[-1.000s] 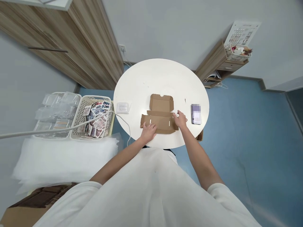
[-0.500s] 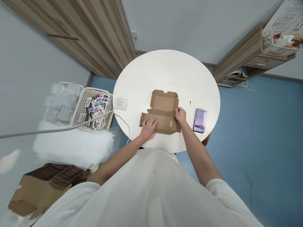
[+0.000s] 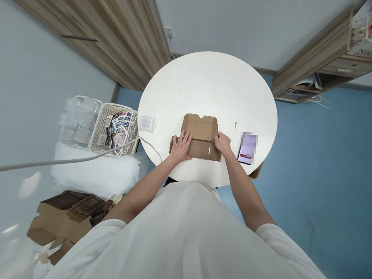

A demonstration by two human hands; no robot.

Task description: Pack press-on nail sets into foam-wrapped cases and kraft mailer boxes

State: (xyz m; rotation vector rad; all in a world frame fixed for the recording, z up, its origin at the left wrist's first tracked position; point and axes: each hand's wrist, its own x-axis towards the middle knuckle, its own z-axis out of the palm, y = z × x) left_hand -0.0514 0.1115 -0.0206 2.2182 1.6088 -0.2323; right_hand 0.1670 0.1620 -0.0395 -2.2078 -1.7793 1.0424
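Observation:
A brown cardboard box [image 3: 200,130], partly folded, lies on the round white table [image 3: 209,83] in front of me. Its notched lid panel points away from me, and the near panel has a small white slot. My left hand [image 3: 181,147] rests with fingers spread over the left part of the near panel. At the right side my right hand [image 3: 222,143] has its fingers curled around the box's edge near the fold line. The fingertips of that hand are partly hidden by the cardboard.
A phone [image 3: 247,149] lies at the table's right, and a clear packet [image 3: 147,124] at its left. A grey cable [image 3: 87,159] crosses the left side. Beyond it stand a basket of printed cards [image 3: 101,133], clear plastic containers [image 3: 78,120], white sheeting [image 3: 95,168] and flat cardboard [image 3: 58,228].
The near part of the box has been folded up, so its panel looks narrower. My left hand has shifted slightly up over it. The right hand stays at the right edge. The view has tilted slightly.

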